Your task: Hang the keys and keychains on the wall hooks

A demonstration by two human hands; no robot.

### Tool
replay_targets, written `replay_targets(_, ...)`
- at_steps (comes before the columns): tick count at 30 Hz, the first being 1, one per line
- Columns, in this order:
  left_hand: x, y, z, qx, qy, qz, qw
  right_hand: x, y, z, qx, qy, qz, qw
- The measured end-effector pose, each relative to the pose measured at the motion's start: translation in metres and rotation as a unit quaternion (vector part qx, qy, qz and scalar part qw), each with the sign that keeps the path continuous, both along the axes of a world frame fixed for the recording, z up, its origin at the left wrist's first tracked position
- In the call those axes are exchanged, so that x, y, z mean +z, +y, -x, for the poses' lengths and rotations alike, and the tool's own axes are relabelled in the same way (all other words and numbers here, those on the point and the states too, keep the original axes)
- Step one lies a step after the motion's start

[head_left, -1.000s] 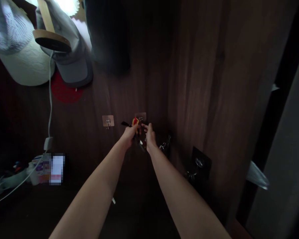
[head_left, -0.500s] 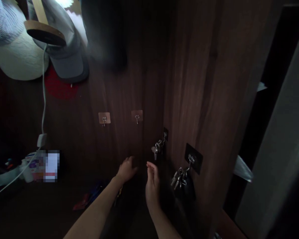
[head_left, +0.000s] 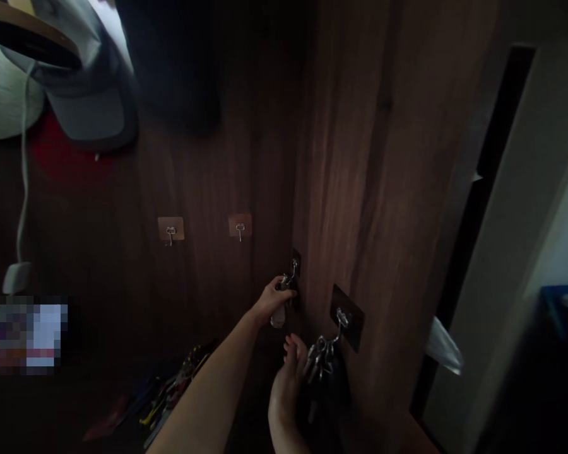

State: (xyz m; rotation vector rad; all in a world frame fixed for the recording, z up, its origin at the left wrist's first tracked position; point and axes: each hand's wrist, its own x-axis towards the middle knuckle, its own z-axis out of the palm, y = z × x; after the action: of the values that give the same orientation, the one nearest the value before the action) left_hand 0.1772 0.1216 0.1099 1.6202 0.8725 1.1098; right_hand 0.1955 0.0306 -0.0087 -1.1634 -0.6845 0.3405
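My left hand (head_left: 271, 302) is closed around a bunch of keys (head_left: 283, 285) by the far hook (head_left: 295, 263) on the right-hand wood panel. A pale tag or key (head_left: 278, 316) pokes out below its fingers. Lower and nearer, my right hand (head_left: 291, 372) is raised with loosely curled fingers and nothing visible in it. Just to its right a second bunch of keys (head_left: 319, 359) hangs from the nearer hook (head_left: 341, 318), with a dark object (head_left: 338, 378) behind it. Whether the right hand touches these keys, I cannot tell.
Two hooks on clear pads, a left one (head_left: 171, 231) and a right one (head_left: 240, 227), are stuck on the back panel. Caps (head_left: 88, 113) hang at upper left beside a white cable (head_left: 24, 189). Several tools (head_left: 170, 391) lie at lower left, partly behind my left forearm.
My left hand has moved right and closed on the far keys. My right hand has come lower and its fingers have curled, beside the nearer keys. The view has turned right.
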Motion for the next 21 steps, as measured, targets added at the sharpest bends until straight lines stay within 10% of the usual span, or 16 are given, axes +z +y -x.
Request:
replay_targets(15,0.065,0.004,0.037,0.093,0.365,-0.213,0.902,0.101,0.013,0.015,0.131,0.108,-0.079,0.982)
replay_targets(21,0.083,-0.008,0.038,0.107,0.534,-0.391,0.742,0.129,0.042,0.003,0.236,0.176,-0.094,0.951)
